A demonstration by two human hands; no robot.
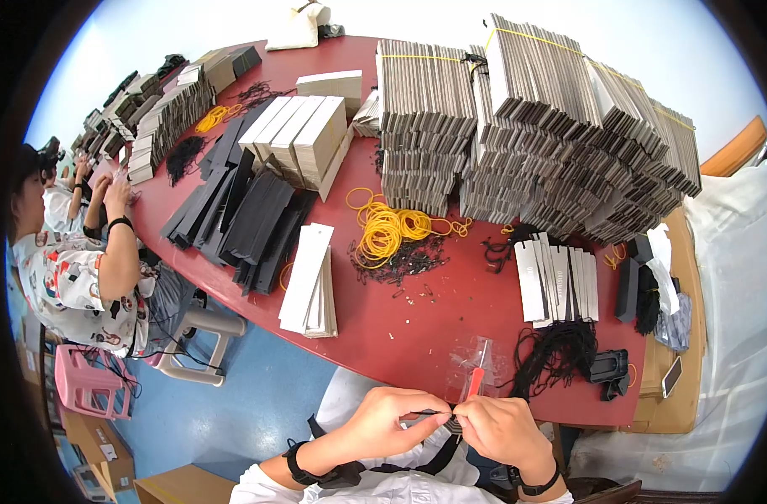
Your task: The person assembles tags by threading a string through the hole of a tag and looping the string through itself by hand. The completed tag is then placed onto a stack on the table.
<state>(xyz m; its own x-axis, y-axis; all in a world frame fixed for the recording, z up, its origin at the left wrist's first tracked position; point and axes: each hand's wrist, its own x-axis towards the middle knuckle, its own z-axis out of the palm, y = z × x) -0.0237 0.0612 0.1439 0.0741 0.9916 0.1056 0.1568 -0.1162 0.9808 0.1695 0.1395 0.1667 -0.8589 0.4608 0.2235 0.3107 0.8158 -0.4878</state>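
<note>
Close to the table's front edge, my left hand (390, 425) and my right hand (502, 427) meet, both with fingers pinched on a thin black cord (425, 412). Something dark and partly hidden lies just under the fingertips. Beyond my right hand is a red-handled tool (476, 383) with a thin metal shaft, on clear plastic film. A tangle of black cords (548, 359) lies to its right. Farther back fans a row of pale card strips (556, 280). At left sits a stack of white card strips (308, 290).
Yellow elastic loops (387, 231) and small black pieces (413, 259) lie mid-table. Tall stacks of bundled grey card pieces (429, 126) stand behind. Black strips (261, 223) and white-topped bundles (303, 139) are at left. A phone (672, 377) rests right. Another person (77, 277) sits left.
</note>
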